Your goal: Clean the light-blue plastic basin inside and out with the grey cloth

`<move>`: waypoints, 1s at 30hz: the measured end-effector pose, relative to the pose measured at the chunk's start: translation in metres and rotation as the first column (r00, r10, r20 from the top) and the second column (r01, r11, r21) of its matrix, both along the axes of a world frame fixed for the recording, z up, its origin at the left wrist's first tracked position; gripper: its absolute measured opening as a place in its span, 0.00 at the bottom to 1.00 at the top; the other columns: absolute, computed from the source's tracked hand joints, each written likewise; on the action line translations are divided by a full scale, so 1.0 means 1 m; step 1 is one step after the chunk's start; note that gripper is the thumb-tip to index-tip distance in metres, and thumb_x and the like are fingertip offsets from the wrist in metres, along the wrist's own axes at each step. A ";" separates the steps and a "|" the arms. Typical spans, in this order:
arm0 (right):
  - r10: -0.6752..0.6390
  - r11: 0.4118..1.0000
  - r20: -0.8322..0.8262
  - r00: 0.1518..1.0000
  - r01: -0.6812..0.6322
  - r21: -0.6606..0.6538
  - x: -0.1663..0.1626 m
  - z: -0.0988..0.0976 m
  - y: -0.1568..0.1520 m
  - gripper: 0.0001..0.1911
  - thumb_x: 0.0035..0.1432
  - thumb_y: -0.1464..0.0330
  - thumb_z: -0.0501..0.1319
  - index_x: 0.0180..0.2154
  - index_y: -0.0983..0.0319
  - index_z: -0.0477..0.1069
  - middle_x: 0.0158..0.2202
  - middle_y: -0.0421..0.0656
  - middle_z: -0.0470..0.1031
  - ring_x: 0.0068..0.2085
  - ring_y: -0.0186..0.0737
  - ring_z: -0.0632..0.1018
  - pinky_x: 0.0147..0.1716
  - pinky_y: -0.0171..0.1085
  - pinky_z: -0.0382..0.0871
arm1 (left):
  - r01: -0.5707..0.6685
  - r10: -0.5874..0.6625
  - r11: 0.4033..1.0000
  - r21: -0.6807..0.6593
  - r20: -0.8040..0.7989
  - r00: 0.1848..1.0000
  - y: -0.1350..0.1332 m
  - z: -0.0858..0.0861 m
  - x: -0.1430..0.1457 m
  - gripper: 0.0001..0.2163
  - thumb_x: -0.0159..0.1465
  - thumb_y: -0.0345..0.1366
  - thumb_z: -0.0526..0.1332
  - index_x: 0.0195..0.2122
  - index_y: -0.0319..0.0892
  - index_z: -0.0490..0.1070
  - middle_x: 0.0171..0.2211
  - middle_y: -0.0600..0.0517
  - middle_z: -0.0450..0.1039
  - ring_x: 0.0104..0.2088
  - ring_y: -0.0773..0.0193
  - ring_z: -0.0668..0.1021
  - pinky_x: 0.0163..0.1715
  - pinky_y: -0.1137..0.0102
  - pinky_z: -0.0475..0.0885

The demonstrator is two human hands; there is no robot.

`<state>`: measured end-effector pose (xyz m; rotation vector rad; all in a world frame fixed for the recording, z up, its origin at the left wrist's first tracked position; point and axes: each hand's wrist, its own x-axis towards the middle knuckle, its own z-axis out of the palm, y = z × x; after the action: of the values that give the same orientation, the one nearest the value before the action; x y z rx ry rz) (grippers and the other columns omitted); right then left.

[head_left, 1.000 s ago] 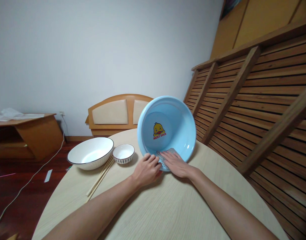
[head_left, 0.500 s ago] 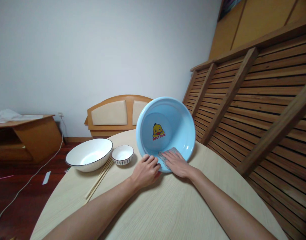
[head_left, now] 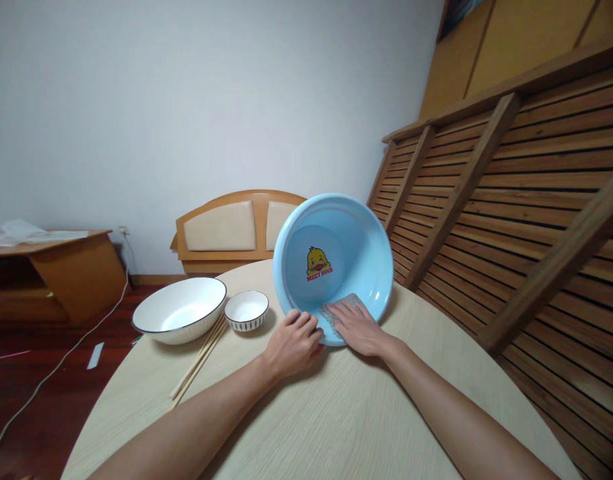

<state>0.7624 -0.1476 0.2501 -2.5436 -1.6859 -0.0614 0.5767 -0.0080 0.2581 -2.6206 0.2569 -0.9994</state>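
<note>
A light blue basin point(head_left: 359, 237) with a duck print inside is tipped on its side, its mouth facing me. My left hand point(head_left: 295, 343) is closed around the basin's near rim, with the fingertips partly hidden. My right hand point(head_left: 357, 327) lies flat, fingers stretched out, on a grey cloth point(head_left: 352, 302) pressed against the basin's inner wall. Part of the cloth is hidden under that hand.
Left of the basin, a small patterned bowl point(head_left: 247, 308), several wooden chopsticks point(head_left: 201, 360) and a large white bowl point(head_left: 180, 310) sit on the round table point(head_left: 306, 420). A wooden slatted frame point(head_left: 466, 207) leans at the right. A cable point(head_left: 61, 363) crosses the floor.
My right hand and the cloth have shifted very slightly to the right inside the basin. My left hand keeps its grip on the rim.
</note>
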 end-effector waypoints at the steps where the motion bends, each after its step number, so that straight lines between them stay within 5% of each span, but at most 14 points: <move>1: 0.040 0.999 -0.029 0.999 -0.040 0.006 -0.004 0.000 0.002 0.32 0.72 0.60 0.40 0.73 0.59 0.53 0.73 0.45 0.54 0.73 0.52 0.54 0.70 0.60 0.46 | 0.003 -0.003 1.000 0.003 0.003 1.000 0.000 0.000 0.000 0.08 0.67 0.42 0.65 0.38 0.42 0.75 0.37 0.49 0.73 0.41 0.58 0.72 0.43 0.60 0.61; 5: 0.173 0.985 -0.120 0.978 -0.170 0.028 -0.012 0.004 0.003 0.32 0.73 0.59 0.39 0.74 0.59 0.49 0.74 0.44 0.52 0.73 0.48 0.54 0.70 0.56 0.48 | 0.018 -0.018 1.000 0.010 0.026 1.000 0.002 0.000 0.000 0.08 0.67 0.42 0.65 0.38 0.43 0.75 0.37 0.49 0.74 0.41 0.58 0.73 0.43 0.61 0.61; 13: -0.055 0.998 0.067 0.996 0.055 0.002 0.010 0.006 -0.007 0.33 0.71 0.59 0.42 0.72 0.61 0.55 0.73 0.46 0.55 0.73 0.54 0.53 0.71 0.60 0.41 | 0.018 -0.018 1.000 0.017 0.016 1.000 0.002 0.001 0.000 0.09 0.68 0.42 0.66 0.37 0.42 0.74 0.35 0.49 0.73 0.40 0.58 0.73 0.42 0.61 0.61; 21: 0.157 0.987 -0.074 0.985 -0.154 0.046 -0.015 0.004 0.003 0.32 0.73 0.60 0.39 0.73 0.59 0.52 0.73 0.44 0.55 0.72 0.48 0.57 0.70 0.54 0.49 | 0.020 -0.021 1.000 0.010 0.017 1.000 0.002 0.000 0.000 0.08 0.68 0.42 0.65 0.38 0.42 0.74 0.37 0.49 0.75 0.41 0.58 0.73 0.43 0.61 0.62; 30: 0.073 0.994 -0.008 0.997 -0.072 0.087 -0.002 0.001 0.001 0.31 0.71 0.63 0.43 0.71 0.60 0.59 0.71 0.46 0.60 0.71 0.52 0.59 0.69 0.60 0.49 | 0.031 -0.032 0.999 0.022 0.048 0.998 0.002 -0.001 0.001 0.10 0.68 0.43 0.66 0.37 0.42 0.73 0.36 0.50 0.73 0.40 0.59 0.73 0.43 0.62 0.61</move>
<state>0.7606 -0.1462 0.2507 -2.4148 -1.7298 -0.1122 0.5779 -0.0061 0.2569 -2.5776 0.2968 -1.0629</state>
